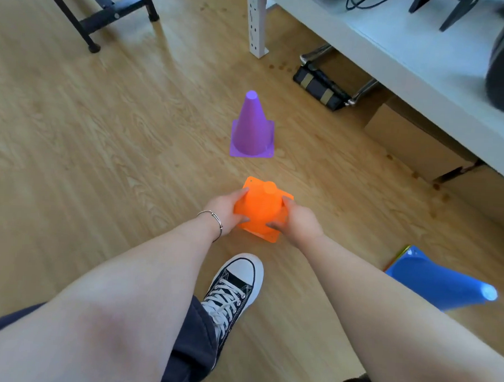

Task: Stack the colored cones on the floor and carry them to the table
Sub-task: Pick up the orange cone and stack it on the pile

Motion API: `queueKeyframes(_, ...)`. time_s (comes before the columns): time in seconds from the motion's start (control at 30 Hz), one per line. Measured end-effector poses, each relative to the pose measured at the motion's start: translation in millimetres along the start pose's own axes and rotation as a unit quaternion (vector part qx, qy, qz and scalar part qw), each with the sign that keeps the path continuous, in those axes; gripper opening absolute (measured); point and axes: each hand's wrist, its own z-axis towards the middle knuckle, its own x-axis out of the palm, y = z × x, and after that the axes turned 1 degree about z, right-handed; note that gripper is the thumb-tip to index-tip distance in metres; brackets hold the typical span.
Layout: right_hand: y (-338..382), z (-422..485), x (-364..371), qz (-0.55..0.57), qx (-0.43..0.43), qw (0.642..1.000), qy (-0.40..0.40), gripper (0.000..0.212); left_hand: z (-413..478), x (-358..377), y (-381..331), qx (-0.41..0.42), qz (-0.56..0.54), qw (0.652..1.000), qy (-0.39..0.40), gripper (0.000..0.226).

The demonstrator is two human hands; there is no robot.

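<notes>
We grip the orange plastic cone (261,209) from both sides, our left hand (225,212) and right hand (299,219) each curled around it above the wooden floor (102,130). The purple plastic cone (253,129) stands upright just beyond; a blue plastic cone (436,280) leans at right.

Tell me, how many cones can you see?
3. The orange cone is held between the left hand and right hand. The purple cone stands ahead. The blue cone lies tipped at right, maybe hiding another under it.
</notes>
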Motion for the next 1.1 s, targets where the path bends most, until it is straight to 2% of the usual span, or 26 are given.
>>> queueKeyframes(0.1, -22.7, -19.3, -30.1, 0.001, 0.003, 1.0, -0.03, 0.086, -1.6, 1.5, -34.5, 0.031, -0.037, 0.999, -0.005, 0.08)
queueKeyframes(0.3, -62.8, -61.8, -89.9, -0.009, 0.01, 0.997, -0.07, 0.083, -13.2, -1.3, -105.3, 0.102, -0.053, 0.993, -0.01, 0.079)
queueKeyframes(0.47, -83.8, -104.6, -128.0, 0.032, 0.006, 0.993, -0.115, 0.077, -30.8, -8.2, -158.2, 0.142, -0.087, 0.986, 0.003, 0.076)
queueKeyframes(0.63, -111.1, -149.7, -164.5, 0.074, 0.02, 0.984, -0.158, 0.081, -50.4, -14.7, -213.2, 0.19, -0.064, 0.98, -0.005, 0.075)
queueKeyframes(0.9, -157.4, -215.4, -197.6, 0.118, 0.05, 0.968, -0.217, 0.081, -79.2, -4.9, -291.2, 0.274, -0.036, 0.961, 0.025, 0.073)
queueKeyframes(1.1, -202.5, -244.8, -192.9, 0.141, 0.106, 0.96, -0.217, 0.085, -82.6, 35.2, -328.3, 0.314, -0.024, 0.947, 0.07, 0.073)
